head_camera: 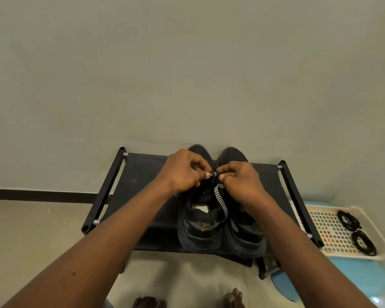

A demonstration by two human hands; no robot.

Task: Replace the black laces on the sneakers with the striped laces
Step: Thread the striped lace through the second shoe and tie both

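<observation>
Two dark sneakers stand side by side on a black fabric shoe rack (142,196), toes toward the wall: the left sneaker (198,227) and the right sneaker (242,232). A black-and-white striped lace (221,201) hangs down between them. My left hand (182,172) and my right hand (240,181) meet above the shoes, both pinching the lace's tip between thumb and fingers. Two coiled black laces (356,232) lie in a white tray at the right.
The white perforated tray (329,230) rests on a light blue stool (353,278) right of the rack. A plain wall rises just behind the rack. My bare toes (233,297) show on the floor at the bottom edge.
</observation>
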